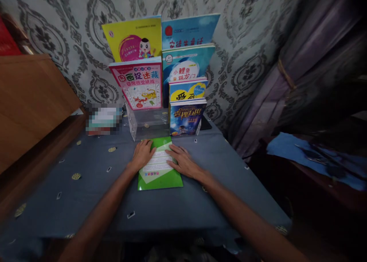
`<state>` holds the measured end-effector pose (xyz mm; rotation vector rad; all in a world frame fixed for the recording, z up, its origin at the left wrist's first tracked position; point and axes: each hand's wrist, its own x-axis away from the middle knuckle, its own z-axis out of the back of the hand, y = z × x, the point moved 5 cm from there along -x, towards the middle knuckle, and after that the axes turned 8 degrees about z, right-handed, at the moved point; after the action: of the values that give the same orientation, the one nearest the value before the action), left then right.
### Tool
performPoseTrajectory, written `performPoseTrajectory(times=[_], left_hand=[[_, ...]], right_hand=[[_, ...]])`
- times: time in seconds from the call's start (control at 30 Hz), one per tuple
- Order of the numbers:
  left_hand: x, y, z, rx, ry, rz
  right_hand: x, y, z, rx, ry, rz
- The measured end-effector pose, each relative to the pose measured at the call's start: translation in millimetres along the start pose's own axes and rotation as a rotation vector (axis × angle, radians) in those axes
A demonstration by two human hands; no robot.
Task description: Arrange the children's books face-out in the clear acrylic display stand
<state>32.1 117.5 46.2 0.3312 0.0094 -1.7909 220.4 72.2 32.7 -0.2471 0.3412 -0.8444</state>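
A green book (160,182) with a pale text panel lies flat on the cloth-covered table. Resting on its upper left part is my left hand (142,153), fingers stretched forward and open. My right hand (183,160) lies over its right side with fingers spread across the text. Just beyond the book stands a clear display rack (147,130). Upright on the rack's left side are a pink book (142,88) and a yellow book (114,40); on its right side are a dark blue book (186,117), a yellow-and-blue book (174,92) and two blue ones behind.
A blurred-out stack (104,118) sits at the table's back left, near a wooden panel (31,101). Patterned wallpaper rises behind the rack. A grey-purple curtain (263,90) hangs at right, beside a blue cloth (295,149) with dark items on it.
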Motion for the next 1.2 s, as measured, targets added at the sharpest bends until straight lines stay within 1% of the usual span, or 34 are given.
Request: performPoseTrajectory(times=[0.17, 0.27, 0.43, 0.63, 0.8, 0.9, 1.03, 1.13, 1.2], left_hand=[[-8.5, 10.8, -0.5, -0.047, 0.002, -0.004], [-10.9, 15.5, -1.5, -0.066, -0.006, -0.015], [-15.2, 26.3, -5.4, -0.061, -0.029, -0.076], [-25.3, 45.2, -12.6, -0.033, -0.058, -0.151], [-33.1, 57.8, -15.9, -0.05, -0.069, -0.209], [-37.1, 61.3, -16.9, -0.091, -0.084, -0.219], [-39.9, 61.8, -17.1, -0.136, -0.102, -0.219], [-39.3, 60.2, -16.3, -0.126, -0.105, -0.225], [-37.6, 58.5, -15.7, -0.096, -0.113, -0.231]], right_hand=[[-0.3, -1.9, 2.0, -0.004, -0.005, 0.001], [-0.1, -1.5, 2.7, -0.008, 0.014, 0.013], [0.7, -2.4, 4.8, -0.016, 0.021, 0.017], [0.1, -3.4, 6.7, -0.018, 0.034, 0.022], [-1.0, -3.6, 6.8, -0.018, 0.026, 0.032], [-1.3, -3.8, 7.1, -0.016, 0.027, 0.04], [-1.0, -1.3, 6.2, -0.04, 0.066, 0.053], [-1.2, 4.1, 6.0, -0.092, 0.14, 0.053], [-1.6, 10.5, 6.6, -0.148, 0.205, 0.022]])
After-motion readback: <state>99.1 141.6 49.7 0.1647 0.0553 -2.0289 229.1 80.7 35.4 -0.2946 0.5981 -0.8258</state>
